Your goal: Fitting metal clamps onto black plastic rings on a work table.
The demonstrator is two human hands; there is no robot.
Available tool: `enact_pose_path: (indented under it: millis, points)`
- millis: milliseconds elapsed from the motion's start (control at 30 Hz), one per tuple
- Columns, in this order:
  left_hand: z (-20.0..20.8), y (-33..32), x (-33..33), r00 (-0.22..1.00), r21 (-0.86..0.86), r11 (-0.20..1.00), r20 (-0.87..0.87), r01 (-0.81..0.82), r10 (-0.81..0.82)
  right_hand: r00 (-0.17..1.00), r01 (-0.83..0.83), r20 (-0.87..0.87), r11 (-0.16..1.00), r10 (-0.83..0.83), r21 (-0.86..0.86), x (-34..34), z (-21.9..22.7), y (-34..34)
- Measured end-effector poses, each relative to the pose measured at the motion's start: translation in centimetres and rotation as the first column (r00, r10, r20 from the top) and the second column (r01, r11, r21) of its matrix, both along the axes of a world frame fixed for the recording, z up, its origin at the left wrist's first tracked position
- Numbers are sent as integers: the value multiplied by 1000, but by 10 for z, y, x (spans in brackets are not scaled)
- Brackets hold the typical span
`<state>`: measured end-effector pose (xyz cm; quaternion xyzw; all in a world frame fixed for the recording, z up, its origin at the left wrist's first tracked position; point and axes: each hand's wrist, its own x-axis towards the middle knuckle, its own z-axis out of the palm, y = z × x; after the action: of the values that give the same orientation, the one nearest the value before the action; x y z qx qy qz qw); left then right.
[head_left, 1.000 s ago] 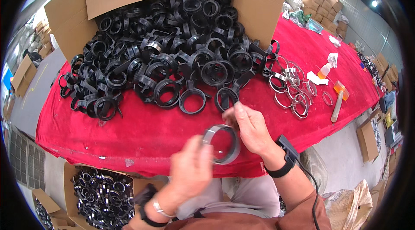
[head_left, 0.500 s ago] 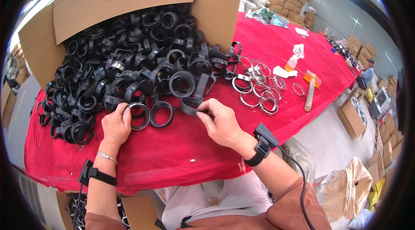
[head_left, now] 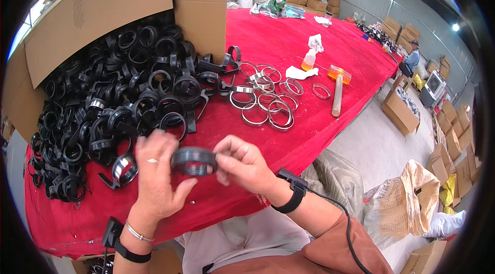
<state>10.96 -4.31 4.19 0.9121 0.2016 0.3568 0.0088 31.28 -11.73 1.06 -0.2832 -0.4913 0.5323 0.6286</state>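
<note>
Between the thumb and fingers of my right hand (head_left: pixel 240 163) is a black plastic ring (head_left: pixel 194 156), raised off the cloth and slightly blurred. My left hand (head_left: pixel 157 176) is close against the ring's left side, thumb spread and fingers stretched out and blurred. Whether its palm touches the ring is hard to tell. Just left of that hand, a black ring clamp with a shiny silver band (head_left: pixel 125 169) rests on the red cloth (head_left: pixel 221 207). Behind both hands spreads a large heap of black ring clamps (head_left: pixel 129 83).
Several loose silver metal rings (head_left: pixel 268 109) are at right of the heap. Beyond them are a mallet (head_left: pixel 337 93) with an orange head and a bottle of orange liquid (head_left: pixel 308 61). An open cardboard box (head_left: pixel 201 11) backs the heap. A person (head_left: pixel 412 58) is far right.
The view has swung right. My left hand has let go of the silver-banded ring and opened. My right hand has brought the black ring over beside it.
</note>
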Motion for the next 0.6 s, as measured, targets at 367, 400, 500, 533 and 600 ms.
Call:
enact_pose_path:
  millis: [367, 400, 500, 533, 600]
  points:
    - [-46, 29, 49, 960, -112, 955, 80, 276, -269, -298, 770, 937, 534, -183, 349, 143, 3, 17]
    - [-49, 38, 44, 973, -51, 972, 17, 230, -229, -295, 767, 938, 540, -184, 347, 143, 1, 19]
    - [-53, 63, 38, 989, 36, 991, 70, 126, -128, -357, 526, 765, 562, -535, 638, 138, -5, 16]
    - [-54, 62, 39, 989, 30, 991, 69, 127, -128, -357, 528, 769, 565, -531, 635, 134, -4, 14]
    - [-49, 50, 42, 967, -93, 979, 198, 181, -160, -316, 248, 602, 549, -733, 798, 125, 2, 6]
